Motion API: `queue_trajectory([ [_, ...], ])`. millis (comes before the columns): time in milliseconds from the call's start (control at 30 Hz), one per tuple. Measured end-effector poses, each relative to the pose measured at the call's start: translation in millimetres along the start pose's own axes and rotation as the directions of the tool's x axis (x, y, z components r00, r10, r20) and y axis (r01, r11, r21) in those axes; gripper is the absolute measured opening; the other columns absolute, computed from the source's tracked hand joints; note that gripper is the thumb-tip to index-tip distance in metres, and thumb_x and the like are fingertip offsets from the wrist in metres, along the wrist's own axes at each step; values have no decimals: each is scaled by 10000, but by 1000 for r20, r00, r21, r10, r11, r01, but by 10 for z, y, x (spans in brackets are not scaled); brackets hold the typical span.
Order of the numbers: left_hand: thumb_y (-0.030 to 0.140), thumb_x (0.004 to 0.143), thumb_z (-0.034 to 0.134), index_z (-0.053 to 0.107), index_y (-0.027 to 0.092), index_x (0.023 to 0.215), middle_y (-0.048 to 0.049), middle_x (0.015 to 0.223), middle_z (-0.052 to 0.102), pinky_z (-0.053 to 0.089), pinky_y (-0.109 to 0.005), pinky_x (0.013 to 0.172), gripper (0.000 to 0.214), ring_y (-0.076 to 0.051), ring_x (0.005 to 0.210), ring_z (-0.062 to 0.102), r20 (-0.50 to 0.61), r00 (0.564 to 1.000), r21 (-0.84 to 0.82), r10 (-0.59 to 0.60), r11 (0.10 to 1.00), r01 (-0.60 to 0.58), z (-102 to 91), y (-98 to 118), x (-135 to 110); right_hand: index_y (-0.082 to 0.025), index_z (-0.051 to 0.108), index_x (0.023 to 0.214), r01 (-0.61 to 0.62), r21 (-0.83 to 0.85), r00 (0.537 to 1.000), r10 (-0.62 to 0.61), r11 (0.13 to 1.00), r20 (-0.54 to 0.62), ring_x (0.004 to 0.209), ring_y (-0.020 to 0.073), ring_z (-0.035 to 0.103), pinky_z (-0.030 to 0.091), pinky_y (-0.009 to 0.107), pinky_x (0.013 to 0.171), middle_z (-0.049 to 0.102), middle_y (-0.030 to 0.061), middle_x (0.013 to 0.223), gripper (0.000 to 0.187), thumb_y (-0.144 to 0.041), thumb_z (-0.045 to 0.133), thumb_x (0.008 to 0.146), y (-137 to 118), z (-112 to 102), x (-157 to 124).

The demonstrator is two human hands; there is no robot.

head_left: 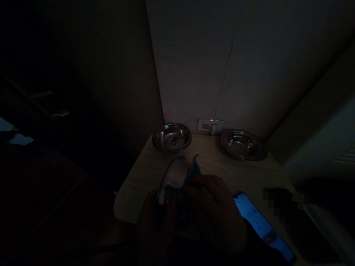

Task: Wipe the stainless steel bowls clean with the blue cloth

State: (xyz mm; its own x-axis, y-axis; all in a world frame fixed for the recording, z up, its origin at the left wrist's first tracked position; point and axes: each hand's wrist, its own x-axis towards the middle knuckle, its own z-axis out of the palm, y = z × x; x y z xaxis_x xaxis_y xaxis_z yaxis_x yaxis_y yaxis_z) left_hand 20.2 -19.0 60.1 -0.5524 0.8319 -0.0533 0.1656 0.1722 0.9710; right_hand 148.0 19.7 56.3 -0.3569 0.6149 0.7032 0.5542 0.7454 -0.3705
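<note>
Left hand (157, 217) grips a steel dish (175, 174) on edge (light is dim); right hand (217, 218) pinches a cloth (195, 165) in its fingers against the upturned face, seemingly to wipe.

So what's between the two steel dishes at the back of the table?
Head view: only bare table between the steel bowl and the steel plate; a wall socket sits on the wall behind that gap.

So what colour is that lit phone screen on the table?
The phone screen glows blue, clearest in the head view.
</note>
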Motion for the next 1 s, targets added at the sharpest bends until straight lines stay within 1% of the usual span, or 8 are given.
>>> queue_trajectory([
  [100, 405, 723, 592, 598, 198, 843, -4, 695, 637, 470, -239, 550, 239, -161, 634, 596, -53, 998, -14, -26, 1000, 26, 9, 21, 18, -213, 634, 1037, -123, 88, 991, 128, 988, -44, 920, 201, 611, 526, 351, 775, 657, 77, 1009, 215, -167, 473, 902, 137, 93, -25],
  [167, 399, 737, 572, 600, 202, 822, -16, 681, 635, 474, -260, 543, 216, -175, 626, 596, -62, 998, -13, -21, 1000, 20, 6, -3, 55, -230, 629, 1045, -229, 174, 965, 247, 958, -88, 924, 186, 630, 533, 324, 794, 665, 61, 1009, 224, -169, 467, 903, 214, 135, -84],
  [333, 408, 769, 544, 594, 217, 803, -43, 722, 655, 491, -289, 566, 199, -196, 659, 617, -85, 996, -39, -31, 999, 28, 10, -133, 145, -241, 636, 1005, -452, 250, 834, 505, 856, -222, 902, 181, 656, 541, 312, 806, 694, 34, 981, 195, -209, 477, 898, 299, 160, -228],
  [433, 437, 774, 534, 595, 209, 851, -47, 743, 659, 496, -301, 573, 248, -202, 667, 623, -64, 997, -47, -53, 998, 50, 25, -197, 163, -234, 632, 1030, -500, 254, 781, 557, 828, -282, 927, 198, 653, 534, 349, 830, 691, 49, 1006, 208, -237, 470, 900, 278, 236, -234],
  [533, 449, 749, 566, 600, 211, 847, -57, 805, 670, 509, -315, 619, 259, -214, 724, 638, -51, 998, -36, -45, 998, 43, 20, -248, 179, -233, 617, 1075, -459, 256, 804, 520, 851, -287, 973, 200, 642, 530, 348, 842, 680, 62, 1053, 232, -229, 463, 901, 182, 385, -239],
  [733, 456, 706, 613, 626, 203, 856, -85, 850, 685, 524, -336, 631, 294, -242, 758, 651, -3, 997, 27, -77, 997, 77, -69, -234, 255, -237, 548, 1190, -353, 309, 905, 406, 883, -127, 1200, 197, 515, 468, 356, 967, 542, 82, 1308, 295, -215, 437, 917, -38, 554, -353],
  [867, 407, 679, 630, 651, 212, 755, -72, 765, 688, 527, -324, 609, 210, -234, 705, 650, 36, 994, 28, -105, 994, 104, -137, -72, 287, -243, 487, 1275, -346, 292, 926, 375, 892, -50, 1254, 213, 466, 439, 379, 1010, 477, 87, 1379, 381, -229, 504, 894, -29, 553, -424],
  [1000, 366, 672, 631, 674, 200, 826, -70, 806, 703, 530, -314, 621, 230, -237, 755, 660, 77, 984, -50, -161, 985, 165, -179, 29, 324, -263, 538, 1226, -324, 278, 937, 347, 904, -38, 1207, 215, 512, 477, 368, 968, 514, 84, 1338, 348, -204, 536, 883, 25, 551, -474],
])
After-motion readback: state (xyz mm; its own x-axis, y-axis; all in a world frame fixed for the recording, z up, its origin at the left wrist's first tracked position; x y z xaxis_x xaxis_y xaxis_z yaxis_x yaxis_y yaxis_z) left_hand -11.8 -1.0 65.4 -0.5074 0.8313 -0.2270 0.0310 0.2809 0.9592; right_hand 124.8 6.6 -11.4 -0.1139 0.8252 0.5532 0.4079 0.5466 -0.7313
